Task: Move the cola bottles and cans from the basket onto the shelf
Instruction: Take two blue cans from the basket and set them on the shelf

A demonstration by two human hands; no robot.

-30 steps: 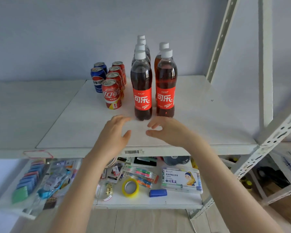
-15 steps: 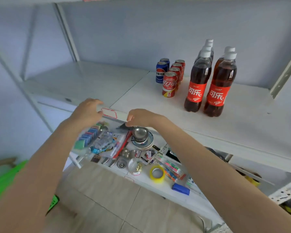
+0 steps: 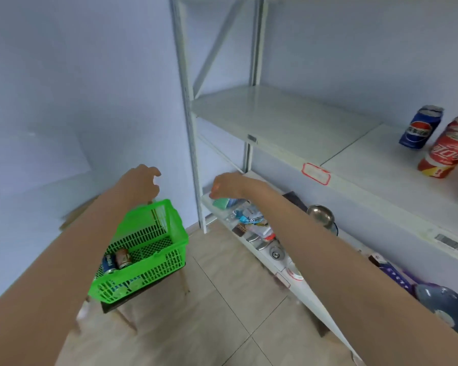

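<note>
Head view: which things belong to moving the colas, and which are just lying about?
Job: green plastic mesh basket; blue can and reddish can inside it; blue Pepsi can and red cola can standing on the white metal shelf.
Lying about: round steel bowl, small packets and green block on the lower shelf.

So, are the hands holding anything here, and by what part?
Nothing: the left hand, over the basket, and the right hand are both empty.
</note>
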